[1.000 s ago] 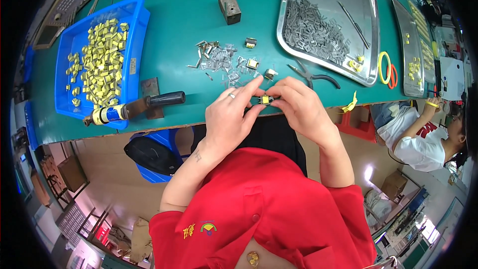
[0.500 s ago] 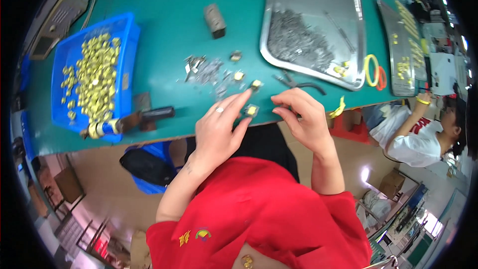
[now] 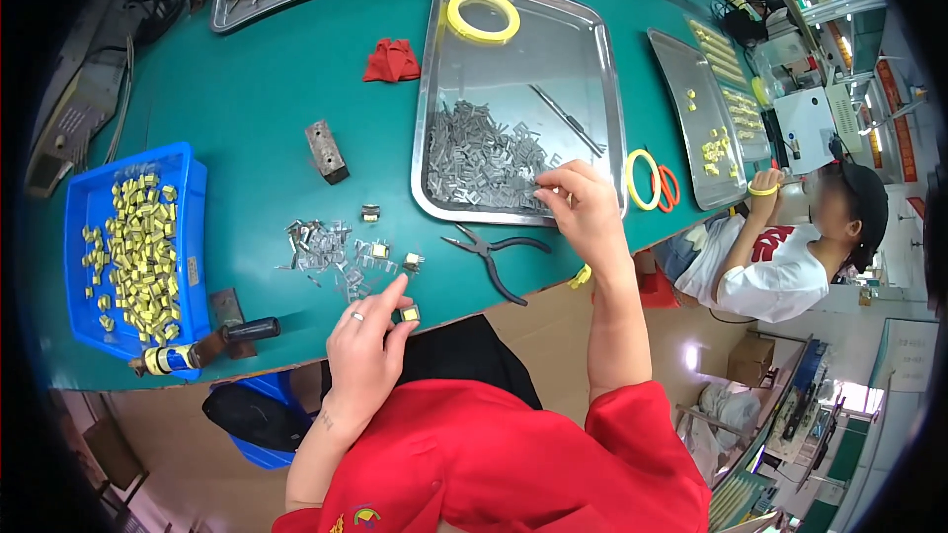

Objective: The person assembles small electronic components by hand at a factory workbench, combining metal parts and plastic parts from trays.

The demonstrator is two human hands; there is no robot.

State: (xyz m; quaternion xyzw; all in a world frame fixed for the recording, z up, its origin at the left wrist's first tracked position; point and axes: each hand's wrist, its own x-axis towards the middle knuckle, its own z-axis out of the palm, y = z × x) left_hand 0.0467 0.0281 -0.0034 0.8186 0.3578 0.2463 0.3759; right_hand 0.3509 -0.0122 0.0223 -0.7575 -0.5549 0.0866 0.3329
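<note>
My left hand [image 3: 365, 350] is low over the near table edge. Its thumb and fingers close around a small yellow-taped transformer [image 3: 410, 315], though the exact grip is partly hidden. Its index fingertip points toward another small transformer [image 3: 413, 262], with a third one [image 3: 378, 251] lying just left of that. My right hand [image 3: 588, 205] reaches over the near right side of a metal tray [image 3: 583, 49], fingertips pinched at a heap of small grey metal laminations [image 3: 484, 153]. Whatever is between those fingertips is too small to make out. Black-handled pliers [image 3: 489, 252] lie between my hands.
A blue bin [image 3: 193, 237] of yellow-taped bobbins stands left, a dark-handled tool [image 3: 252, 330] by its near corner. Loose laminations [image 3: 318, 245], a metal block [image 3: 326, 151], a red cloth [image 3: 391, 61] and a yellow tape roll [image 3: 484, 17] lie about. A co-worker [image 3: 770, 257] sits right.
My right hand has moved away from the left hand to the laminations in the tray. My left hand stays by the same transformer. The view has shifted, showing more of the table's far side.
</note>
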